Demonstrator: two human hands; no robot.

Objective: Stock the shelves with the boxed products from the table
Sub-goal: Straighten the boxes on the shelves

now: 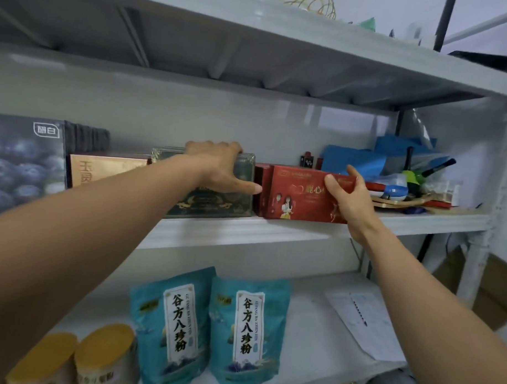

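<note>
A dark green box (214, 203) with gold trim stands on the middle shelf (245, 230). My left hand (221, 167) grips its top right corner, fingers over the top edge and thumb across the front. Right beside it stands a red box (298, 197) with cartoon figures. My right hand (348, 199) grips that box's right end, thumb on the front face. Another red box sits just behind it. To the left are a gold box (103, 168) and a blueberry-print box (23, 163).
Blue sheets (354, 161), bottles and small dishes (396, 189) crowd the shelf's right end. On the lower shelf stand two teal pouches (247, 332), two yellow-lidded cans (103, 356) and a paper sheet (360, 322). A shelf post (474, 257) runs down the right.
</note>
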